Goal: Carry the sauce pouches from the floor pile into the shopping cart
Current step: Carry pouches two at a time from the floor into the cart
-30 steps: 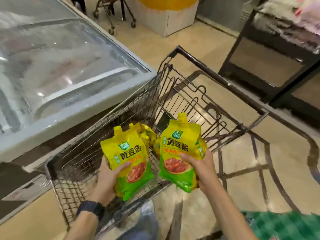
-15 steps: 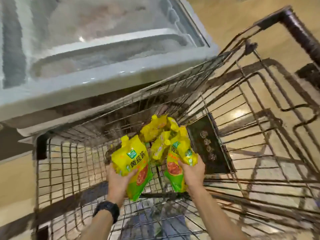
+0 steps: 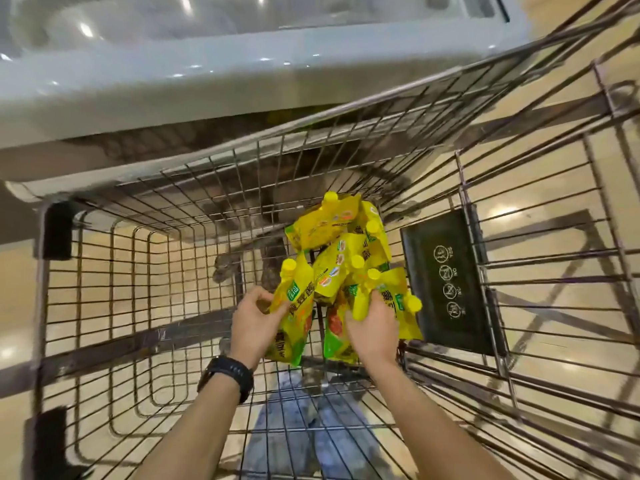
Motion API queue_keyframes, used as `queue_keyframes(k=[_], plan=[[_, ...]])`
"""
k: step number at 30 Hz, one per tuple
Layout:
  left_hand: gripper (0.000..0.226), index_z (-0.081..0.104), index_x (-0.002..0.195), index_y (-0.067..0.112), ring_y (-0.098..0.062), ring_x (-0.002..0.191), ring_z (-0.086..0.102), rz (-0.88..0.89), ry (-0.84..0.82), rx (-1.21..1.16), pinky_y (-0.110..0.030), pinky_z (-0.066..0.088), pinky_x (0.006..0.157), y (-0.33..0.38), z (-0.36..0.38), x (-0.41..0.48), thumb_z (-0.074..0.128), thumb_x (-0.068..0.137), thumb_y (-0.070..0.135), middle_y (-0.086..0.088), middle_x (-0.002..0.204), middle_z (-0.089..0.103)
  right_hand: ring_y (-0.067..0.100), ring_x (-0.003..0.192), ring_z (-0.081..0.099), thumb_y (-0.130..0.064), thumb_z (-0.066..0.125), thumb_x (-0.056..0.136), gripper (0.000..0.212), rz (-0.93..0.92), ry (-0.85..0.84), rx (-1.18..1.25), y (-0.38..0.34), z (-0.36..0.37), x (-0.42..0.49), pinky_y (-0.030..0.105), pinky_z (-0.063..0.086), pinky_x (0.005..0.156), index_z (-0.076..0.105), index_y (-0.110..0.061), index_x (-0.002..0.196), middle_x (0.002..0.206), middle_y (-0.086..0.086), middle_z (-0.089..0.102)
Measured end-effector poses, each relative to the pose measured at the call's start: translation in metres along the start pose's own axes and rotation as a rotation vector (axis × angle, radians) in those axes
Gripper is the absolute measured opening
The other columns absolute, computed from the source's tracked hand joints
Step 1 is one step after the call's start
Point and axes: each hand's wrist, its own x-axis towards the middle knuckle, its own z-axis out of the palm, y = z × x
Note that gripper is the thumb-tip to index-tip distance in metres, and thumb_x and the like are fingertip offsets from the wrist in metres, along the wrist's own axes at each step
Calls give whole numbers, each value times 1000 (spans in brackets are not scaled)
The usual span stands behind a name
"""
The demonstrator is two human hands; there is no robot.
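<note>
Two sauce pouches, the left pouch and the right pouch, are held low inside the shopping cart, one in each hand, and neither is yet let go. Closest to the cart's near wall, a black watch is worn on the left wrist, and legs in blue jeans are seen through the wire. The left hand is curled round the side edge of the left pouch, with the thumb laid on its printed face. The right hand is closed over the right pouch just under its yellow spout; whether a second pouch is caught in that grip cannot be told. Both pouches are tipped forward against the heap of pouches, which lies on the cart's floor toward its right side, just beside the black seat flap. Beyond the cart's far wall a glass-topped freezer is seen. A second ago the two pouches were held upright over the cart's near rim, with their labels turned to the camera. Since then they have been carried over the rim and lowered into the basket; half a second ago they were still short of the heap. Delivery of this pair is therefore judged nearly done. Only the release is left, after which the hands would be free for the floor pile, which is not in view.
</note>
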Motion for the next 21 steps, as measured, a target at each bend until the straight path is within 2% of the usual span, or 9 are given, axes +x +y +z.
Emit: queue_keyframes(k=[2,5,8,11,14,17,19,21], plan=[[27,49,77,17,-23,74,62,12,-28,16,-39,51,66,-2,-2,-9,73,87,20,-8,87,66,34,98,65,-16,68,85,39,-25,33,-26,2,-10,3,40,49,80,56,-8,122,100,13,70],[25,47,83,27,-28,82,65,-37,-167,69,-50,54,74,-18,0,-20,72,84,24,-9,94,67,36,97,63,-8,65,83,33,-49,22,-39,17,-23,-1,40,48,75,58,-10,116,99,14,68],[30,36,95,23,-30,89,63,-20,-399,413,-36,44,71,-35,8,-30,66,89,24,-1,89,61,33,98,65,-13,67,76,39,40,-153,-83,24,-29,-2,39,53,81,60,-18,115,100,10,70],[44,30,94,26,-25,86,62,-98,-476,464,-33,46,75,-40,12,-46,70,84,40,0,90,62,31,109,63,-22,71,77,56,61,-288,-137,26,-37,-12,35,49,87,53,-23,130,114,10,69],[57,35,106,27,-19,79,62,-154,-470,406,-30,47,68,-33,2,-63,75,76,54,2,102,70,29,109,62,-28,74,77,60,74,-321,-71,27,-47,-28,33,47,87,50,-20,131,117,10,68],[62,37,119,24,-14,68,60,-158,-420,317,-29,47,59,-11,-17,-84,79,78,46,-1,101,72,25,104,63,-30,77,73,70,-2,-342,-85,14,-62,-39,35,51,90,47,-18,134,120,7,66],[64,41,121,19,-13,76,62,-125,-334,267,-32,53,72,3,-37,-97,79,78,46,-1,104,67,29,112,61,-29,76,74,71,-105,-335,-134,-1,-79,-45,38,50,93,43,-17,136,125,9,62],[59,45,117,23,-20,90,66,-91,-197,234,-43,55,89,14,-61,-114,75,77,53,3,103,66,32,116,59,-27,72,77,60,-226,-306,-163,-24,-99,-50,39,49,91,46,-17,131,126,11,61]])
